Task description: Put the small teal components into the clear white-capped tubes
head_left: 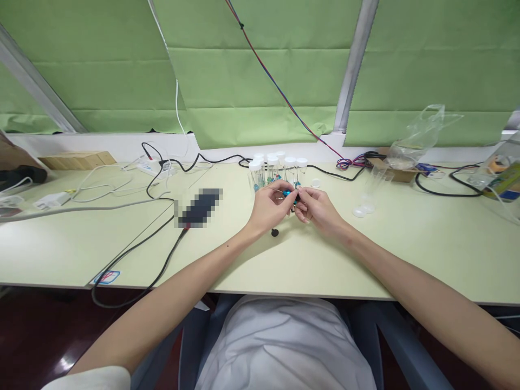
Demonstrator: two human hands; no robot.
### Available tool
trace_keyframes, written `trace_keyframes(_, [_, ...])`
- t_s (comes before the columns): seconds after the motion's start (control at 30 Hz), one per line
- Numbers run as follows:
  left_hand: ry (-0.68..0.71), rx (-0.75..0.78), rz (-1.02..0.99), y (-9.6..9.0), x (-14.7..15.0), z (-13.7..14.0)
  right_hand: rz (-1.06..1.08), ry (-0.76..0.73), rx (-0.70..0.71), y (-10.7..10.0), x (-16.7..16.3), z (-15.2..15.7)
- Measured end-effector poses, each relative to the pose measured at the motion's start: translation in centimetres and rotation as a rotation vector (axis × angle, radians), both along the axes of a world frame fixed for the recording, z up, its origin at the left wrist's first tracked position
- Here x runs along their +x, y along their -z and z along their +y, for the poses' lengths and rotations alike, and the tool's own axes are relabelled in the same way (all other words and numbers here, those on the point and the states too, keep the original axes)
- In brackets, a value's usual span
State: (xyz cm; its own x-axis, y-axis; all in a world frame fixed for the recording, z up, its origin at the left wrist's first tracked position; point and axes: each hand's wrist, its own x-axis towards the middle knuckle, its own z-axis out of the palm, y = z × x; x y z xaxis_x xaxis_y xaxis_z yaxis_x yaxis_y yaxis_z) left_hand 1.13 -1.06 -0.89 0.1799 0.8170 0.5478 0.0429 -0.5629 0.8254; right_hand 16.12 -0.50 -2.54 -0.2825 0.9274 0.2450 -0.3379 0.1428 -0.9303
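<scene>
Above the table, my left hand [268, 207] is closed, thumb and fingers pinched on a small shiny blue piece [287, 193]. Close against it, my right hand [320, 208] is also closed, its fingertips on a small black piece [297, 197]. The fingers cover most of both pieces, so I cannot tell whether they are joined. Just behind the hands stand several clear tubes with white caps [290, 162], some with small blue-green things inside. A small black round piece [275, 233] lies on the table below my left hand.
A loose white cap [316, 183] lies behind my right hand. Further right are clear tubes [374, 187], clear round lids [359, 212] and a cardboard box [400, 173] under a plastic bag [422, 135]. To the left are a blurred-out dark device [202, 207], cables and a power strip [155, 166].
</scene>
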Motion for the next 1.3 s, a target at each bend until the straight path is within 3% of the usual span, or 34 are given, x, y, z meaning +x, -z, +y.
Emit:
trace_keyframes(0.63, [-0.015,0.124,0.095,0.08,0.14,-0.22,-0.078,0.035,0.027,0.19,-0.2,0.11])
trace_keyframes(1.3, [-0.033,0.028,0.044,-0.12,0.16,-0.33,-0.065,-0.009,0.023,0.01,-0.2,-0.15])
